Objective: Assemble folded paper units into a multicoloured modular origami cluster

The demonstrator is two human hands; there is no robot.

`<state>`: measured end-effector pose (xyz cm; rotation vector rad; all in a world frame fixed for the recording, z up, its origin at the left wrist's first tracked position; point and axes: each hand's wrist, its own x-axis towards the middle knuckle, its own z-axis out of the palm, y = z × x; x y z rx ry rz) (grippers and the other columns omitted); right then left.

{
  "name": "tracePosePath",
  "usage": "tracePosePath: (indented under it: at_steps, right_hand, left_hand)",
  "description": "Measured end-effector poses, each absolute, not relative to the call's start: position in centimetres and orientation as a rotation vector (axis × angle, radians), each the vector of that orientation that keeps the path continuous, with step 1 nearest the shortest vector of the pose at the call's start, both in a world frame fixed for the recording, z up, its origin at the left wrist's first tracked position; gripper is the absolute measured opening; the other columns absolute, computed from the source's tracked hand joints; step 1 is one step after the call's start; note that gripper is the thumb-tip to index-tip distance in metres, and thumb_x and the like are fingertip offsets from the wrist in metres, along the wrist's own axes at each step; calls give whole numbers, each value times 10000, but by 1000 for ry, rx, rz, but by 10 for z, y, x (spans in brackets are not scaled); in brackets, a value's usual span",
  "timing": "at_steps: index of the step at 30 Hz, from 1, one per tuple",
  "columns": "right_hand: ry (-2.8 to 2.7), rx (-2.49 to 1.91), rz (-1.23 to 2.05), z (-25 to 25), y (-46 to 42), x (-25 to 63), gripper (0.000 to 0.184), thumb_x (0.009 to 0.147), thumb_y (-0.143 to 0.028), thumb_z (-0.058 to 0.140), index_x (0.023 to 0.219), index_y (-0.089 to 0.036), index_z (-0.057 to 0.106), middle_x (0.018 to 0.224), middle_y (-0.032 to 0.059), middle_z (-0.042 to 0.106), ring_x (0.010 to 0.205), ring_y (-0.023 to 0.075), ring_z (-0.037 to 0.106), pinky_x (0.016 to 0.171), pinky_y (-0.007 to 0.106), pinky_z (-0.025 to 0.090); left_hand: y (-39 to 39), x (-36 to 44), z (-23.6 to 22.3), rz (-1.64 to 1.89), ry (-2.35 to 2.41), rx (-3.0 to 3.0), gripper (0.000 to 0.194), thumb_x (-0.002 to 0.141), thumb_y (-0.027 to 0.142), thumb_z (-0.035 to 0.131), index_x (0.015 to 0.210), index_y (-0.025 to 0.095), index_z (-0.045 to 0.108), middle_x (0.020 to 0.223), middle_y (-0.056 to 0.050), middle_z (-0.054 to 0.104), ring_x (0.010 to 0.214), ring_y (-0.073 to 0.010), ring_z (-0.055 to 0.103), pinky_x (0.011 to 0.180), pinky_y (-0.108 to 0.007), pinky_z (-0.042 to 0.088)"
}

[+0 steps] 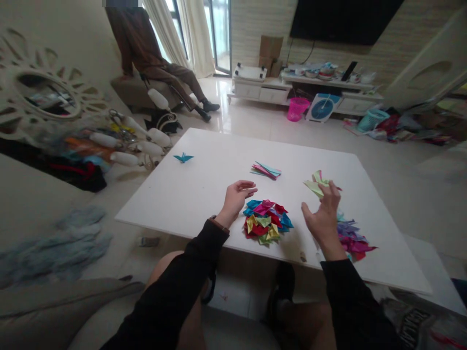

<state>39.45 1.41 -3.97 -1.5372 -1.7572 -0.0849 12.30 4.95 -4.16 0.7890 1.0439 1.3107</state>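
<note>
My left hand (239, 198) hovers over the white table (160, 194) with its fingers loosely bent and apart, nothing in them. Just to its right lies a round heap of colourful folded papers (268, 221) in blue, red, pink, yellow and green. My right hand (324, 218) has its thumb spread away from the fingers. Behind its fingertips sits a light green folded paper (314, 187); whether they touch it is unclear. Purple and magenta folded papers (353, 238) are partly hidden by that hand. Narrow folded paper strips (266, 170) lie farther back. A teal paper crane (183, 158) stands at the far left.
A person in brown (142, 43) sits beyond the table at left. White lamp shades (124, 158) and a sunburst mirror (49, 95) are on the left. Across the floor stand a low cabinet (248, 91), a pink basket (297, 109) and a blue fan (323, 108).
</note>
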Motion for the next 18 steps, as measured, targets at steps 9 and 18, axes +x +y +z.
tracePosePath:
  at_steps: [9, 18]
  right_hand:
    - [-1816, -1454, 16, -44, 8, 322, 790, 836, -223, 583, 1553, -284, 258, 1663, 153, 128, 1549, 350, 165, 1186, 615, 308]
    - [-1846, -1518, -27, -62, 17, 313, 747, 864, -296, 584, 1548, -329, 285, 1652, 153, 200, 1505, 399, 254, 1123, 684, 337]
  left_hand:
    - [100, 20, -66, 1215, 1755, 981, 295, 757, 187, 602, 1048, 147, 630, 1157, -141, 682, 1044, -231, 645, 874, -350, 511]
    - [170, -105, -81, 1042, 2143, 1124, 403, 666, 196, 725, 1049, 119, 626, 1192, -196, 661, 1237, -360, 526, 1051, -425, 366]
